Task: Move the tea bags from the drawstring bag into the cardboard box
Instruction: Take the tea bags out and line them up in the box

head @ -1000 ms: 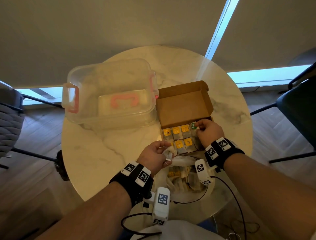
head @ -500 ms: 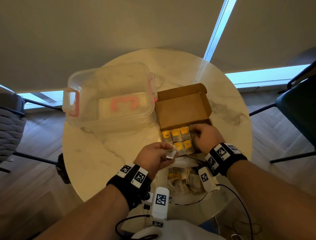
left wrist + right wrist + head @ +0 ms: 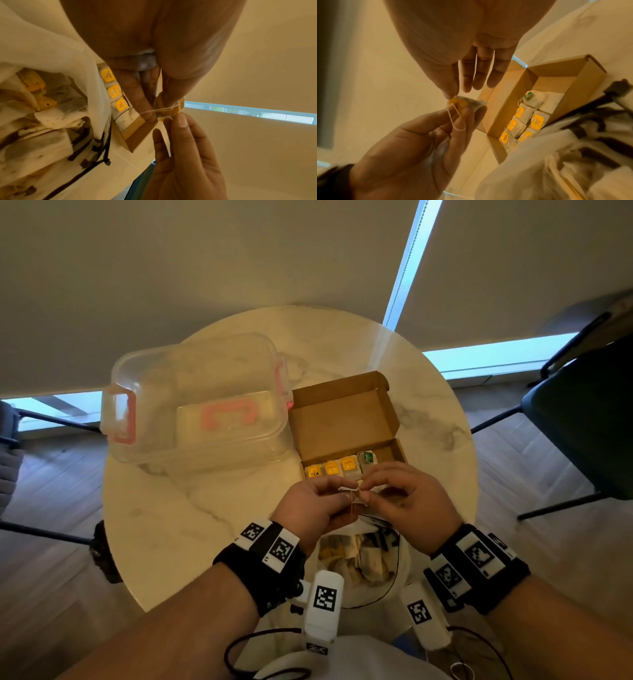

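Observation:
Above the front edge of the open cardboard box (image 3: 346,419), both hands meet on one tea bag (image 3: 353,494) with a yellow tag (image 3: 458,101). My left hand (image 3: 347,491) pinches the bag's body (image 3: 473,105) between thumb and fingers, its string looped over them. My right hand (image 3: 365,491) pinches the tag end with thumb and forefinger, the other fingers (image 3: 481,70) straight. Inside the box lie several yellow-tagged tea bags (image 3: 331,468) and a green-tagged one (image 3: 368,457). The white drawstring bag (image 3: 356,559) lies open under my wrists with more tea bags inside (image 3: 42,102).
A clear plastic container (image 3: 198,402) with pink clasps stands left of the box on the round marble table (image 3: 154,508). Dark chairs (image 3: 582,419) stand to the right and left. Black cables (image 3: 394,577) trail from the wrist cameras over the bag.
My right hand left the green-tagged tea bag in the box and drew back to the left hand. The left hand rose with its tea bag, and both now hold it.

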The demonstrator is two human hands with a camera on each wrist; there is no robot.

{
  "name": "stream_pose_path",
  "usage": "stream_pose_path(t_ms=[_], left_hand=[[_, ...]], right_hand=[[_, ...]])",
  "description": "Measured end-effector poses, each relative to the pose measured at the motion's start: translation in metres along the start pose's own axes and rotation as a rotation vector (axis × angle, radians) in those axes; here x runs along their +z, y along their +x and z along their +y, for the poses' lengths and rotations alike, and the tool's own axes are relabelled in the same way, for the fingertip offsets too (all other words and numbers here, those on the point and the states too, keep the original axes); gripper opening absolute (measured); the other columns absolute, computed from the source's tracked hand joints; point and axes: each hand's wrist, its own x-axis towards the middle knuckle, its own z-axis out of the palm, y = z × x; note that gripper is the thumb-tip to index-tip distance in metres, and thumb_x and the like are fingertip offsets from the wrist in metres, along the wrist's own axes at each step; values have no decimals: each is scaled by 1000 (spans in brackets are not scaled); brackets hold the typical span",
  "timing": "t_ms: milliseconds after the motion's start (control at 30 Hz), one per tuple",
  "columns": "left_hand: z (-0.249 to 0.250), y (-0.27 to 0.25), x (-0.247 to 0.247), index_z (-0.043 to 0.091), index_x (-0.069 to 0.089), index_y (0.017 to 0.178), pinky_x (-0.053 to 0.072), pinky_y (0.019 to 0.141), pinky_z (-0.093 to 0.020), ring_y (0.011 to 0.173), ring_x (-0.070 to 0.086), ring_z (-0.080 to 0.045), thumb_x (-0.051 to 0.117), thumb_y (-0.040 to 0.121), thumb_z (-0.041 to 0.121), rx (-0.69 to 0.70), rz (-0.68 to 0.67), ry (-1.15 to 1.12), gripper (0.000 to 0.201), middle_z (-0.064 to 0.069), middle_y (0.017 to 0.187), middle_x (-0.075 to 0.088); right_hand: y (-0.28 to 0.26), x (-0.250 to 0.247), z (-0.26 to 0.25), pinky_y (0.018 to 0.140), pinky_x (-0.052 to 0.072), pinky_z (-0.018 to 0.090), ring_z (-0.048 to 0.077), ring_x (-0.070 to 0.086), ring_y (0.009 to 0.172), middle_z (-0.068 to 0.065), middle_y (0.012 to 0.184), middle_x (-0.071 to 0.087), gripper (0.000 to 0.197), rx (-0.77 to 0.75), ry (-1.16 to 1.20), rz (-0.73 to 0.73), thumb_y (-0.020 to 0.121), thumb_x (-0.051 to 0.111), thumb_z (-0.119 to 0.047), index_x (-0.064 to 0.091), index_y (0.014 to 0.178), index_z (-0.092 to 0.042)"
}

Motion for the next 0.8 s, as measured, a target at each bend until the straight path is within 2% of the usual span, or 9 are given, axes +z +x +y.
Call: stream_pose_path(t_ms=[100, 200, 267, 333, 433, 500, 633, 700, 800], left_hand=[[-6, 2, 3, 3, 72, 107, 59, 76, -32, 93, 74, -24, 70, 91, 12, 10, 2, 119, 18, -17, 103, 75], [-10, 7, 7, 20, 78, 92, 59, 78, -34, 91, 71, -19, 73, 89, 20, 42, 24, 267, 5, -6, 95, 76], [-13, 12, 9, 27, 78, 86, 60, 81, -38, 93, 72, -25, 76, 86, 23, 89, 52, 362, 4, -2, 93, 77], [-13, 16, 12, 24, 78, 90, 60, 83, -43, 90, 72, -28, 78, 84, 21, 128, 77, 416, 7, -4, 91, 77], [-12, 25, 19, 13, 74, 98, 61, 81, -44, 78, 70, -25, 76, 86, 13, 108, 68, 392, 12, -10, 85, 76], [-9, 35, 25, 5, 71, 102, 62, 80, -45, 76, 69, -25, 74, 88, 9, 82, 87, 369, 16, -16, 87, 74], [-5, 61, 40, -2, 65, 109, 64, 73, -42, 70, 68, -24, 71, 89, 3, 28, 152, 373, 21, -19, 89, 69], [-5, 77, 49, -1, 66, 109, 64, 65, -38, 62, 66, -20, 71, 88, 1, 6, 164, 406, 22, -16, 82, 68], [-5, 99, 63, 2, 65, 97, 61, 59, -37, 56, 64, -20, 71, 88, -1, -50, 153, 500, 11, -12, 74, 66]], right_hand=[[-7, 0, 3, 82, 61, 39, 12, 71, 96, -8, 99, 75, 16, 164, 165, -23, 85, 79, -28, 74, 100, -30], [-12, 0, 11, 82, 62, 43, 16, 74, 88, -3, 93, 76, 24, 265, 230, 28, 86, 78, -13, 71, 104, -26], [-12, -2, 17, 81, 62, 46, 20, 74, 84, 2, 88, 76, 28, 325, 280, 67, 87, 75, -5, 68, 106, -24], [-11, -6, 22, 78, 63, 45, 23, 74, 82, 5, 88, 75, 27, 349, 291, 75, 88, 74, -4, 67, 108, -22], [-9, -13, 25, 72, 62, 34, 21, 73, 78, 7, 86, 75, 23, 354, 280, 81, 90, 72, -4, 67, 108, -16], [-6, -17, 35, 69, 59, 26, 14, 70, 75, 2, 85, 74, 18, 374, 187, 133, 90, 72, -6, 69, 104, -16], [1, -27, 72, 67, 44, 13, 2, 60, 78, -8, 96, 67, 19, 492, -259, 207, 87, 70, -15, 68, 96, -31], [3, -28, 87, 65, 41, 16, 6, 60, 78, -5, 101, 65, 19, 523, -320, 180, 87, 70, -17, 67, 97, -33], [4, -25, 98, 75, 46, 23, 11, 63, 81, -5, 102, 67, 22, 524, -334, 122, 86, 69, -17, 68, 103, -32]])
